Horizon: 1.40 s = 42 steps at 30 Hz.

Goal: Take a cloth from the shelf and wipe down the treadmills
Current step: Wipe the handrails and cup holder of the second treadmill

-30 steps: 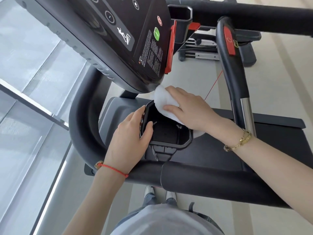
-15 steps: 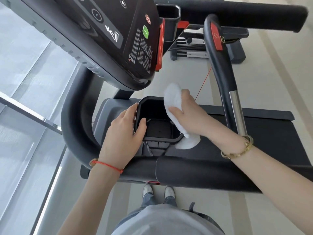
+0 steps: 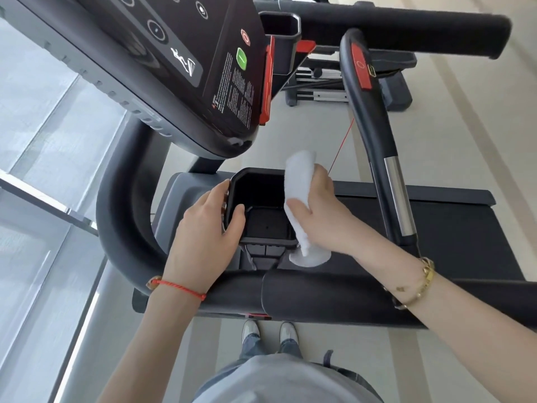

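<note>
Head view: right hand (image 3: 322, 216) grips cloth (image 3: 299, 181).

Pale beige floor (image 3: 453, 146) had faint darker stripes running lengthwise. Glass window panels (image 3: 43, 135) with grey frames lined the left side, bright daylight coming through. Another gym machine (image 3: 348, 85) stood behind.
</note>
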Tool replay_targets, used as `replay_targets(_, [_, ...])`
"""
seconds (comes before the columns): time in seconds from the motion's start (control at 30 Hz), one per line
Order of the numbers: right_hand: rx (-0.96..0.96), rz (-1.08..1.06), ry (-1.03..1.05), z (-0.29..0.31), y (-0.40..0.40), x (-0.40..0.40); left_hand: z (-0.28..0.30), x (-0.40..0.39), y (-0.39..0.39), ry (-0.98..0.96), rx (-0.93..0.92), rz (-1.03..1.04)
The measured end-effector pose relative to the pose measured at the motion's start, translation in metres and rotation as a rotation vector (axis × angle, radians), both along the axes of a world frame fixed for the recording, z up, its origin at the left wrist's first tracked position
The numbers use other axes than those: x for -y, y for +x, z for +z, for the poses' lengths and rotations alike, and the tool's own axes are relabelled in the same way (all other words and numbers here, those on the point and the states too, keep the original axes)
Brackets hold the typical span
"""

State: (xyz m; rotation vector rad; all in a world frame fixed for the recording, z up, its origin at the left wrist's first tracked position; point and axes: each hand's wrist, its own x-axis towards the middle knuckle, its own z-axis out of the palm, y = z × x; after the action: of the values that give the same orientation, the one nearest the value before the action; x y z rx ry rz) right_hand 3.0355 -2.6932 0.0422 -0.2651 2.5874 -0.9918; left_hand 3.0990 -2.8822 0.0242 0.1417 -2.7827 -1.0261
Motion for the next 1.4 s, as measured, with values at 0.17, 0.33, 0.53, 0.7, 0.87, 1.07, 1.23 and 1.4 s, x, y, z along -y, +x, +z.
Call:
replay_targets(0.17, [0.037, -0.045, 0.008, -0.001, 0.0, 0.001, 0.0, 0.0, -0.001, 0.01, 0.006, 0.012])
replay_targets(0.33, [0.071, 0.093, 0.092, 0.007, -0.039, 0.0, 0.001, -0.002, 0.0, 0.015, 0.0, 0.017])
replay_targets(0.53, [-0.021, 0.202, -0.035, 0.0, -0.019, -0.017, 0.0, 0.0, -0.001, -0.002, 0.005, 0.018])
replay_targets(0.7, [-0.26, 0.359, 0.036, 0.016, 0.011, -0.045, 0.0, 0.0, 0.0, -0.004, 0.006, 0.014])
replay_targets(0.87, [-0.468, 0.544, 0.293, 0.021, 0.035, -0.043, 0.0, 0.003, 0.003, 0.019, 0.003, 0.003])
replay_targets(1.07, [-0.57, 0.694, 0.389, 0.023, 0.031, -0.014, 0.003, 0.006, 0.017, 0.079, -0.029, -0.017])
replay_targets(1.23, [-0.509, 0.676, 0.303, 0.021, 0.028, 0.016, 0.006, 0.006, 0.03, 0.054, -0.074, 0.022])
replay_targets(1.4, [-0.468, 0.727, 0.149, 0.024, 0.037, -0.023, 0.006, 0.005, 0.03, 0.036, -0.052, 0.02])
